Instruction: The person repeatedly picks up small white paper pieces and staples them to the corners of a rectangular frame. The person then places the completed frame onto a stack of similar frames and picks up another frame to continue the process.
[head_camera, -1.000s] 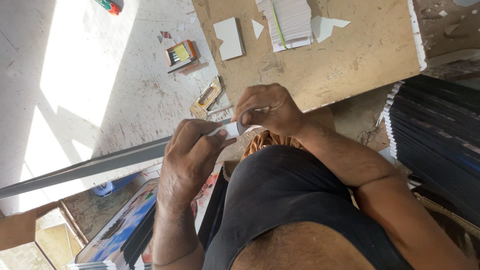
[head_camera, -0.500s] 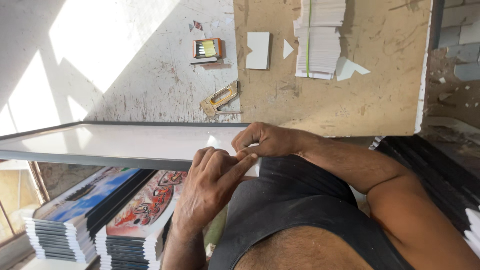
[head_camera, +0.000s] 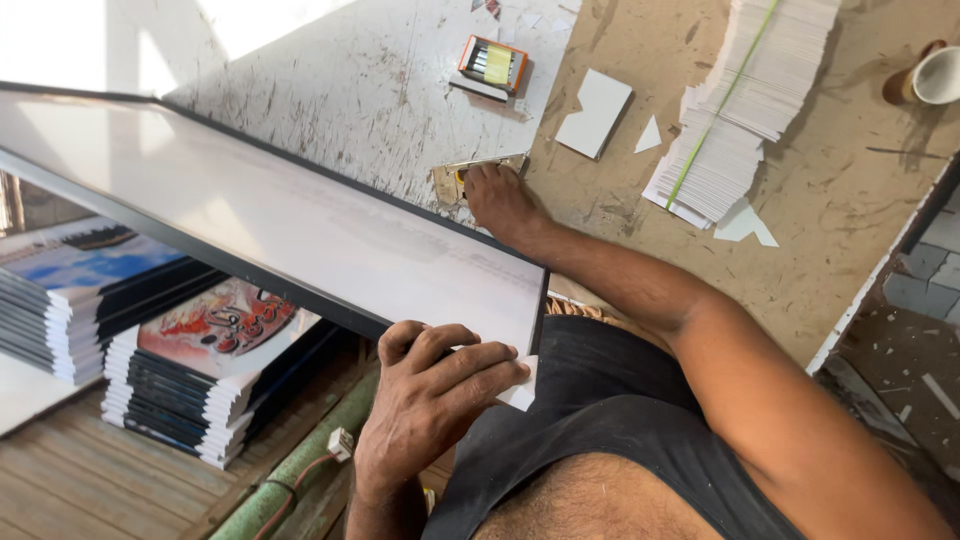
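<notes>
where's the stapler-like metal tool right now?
In the head view, the metal tool lies on the worktable just beyond the framed white panel, under the right hand, near the small orange box.

A single view, from a camera worn on the person's head, looks steeply down over the chest and arms. It sits close: the torso fills the near edge, and the scratched worktop (head_camera: 380, 90) stretches to the far edge. The frame is tilted, so the worktop's edge runs aslant. At near left the view drops past it to the wooden floor (head_camera: 70, 490).
</notes>
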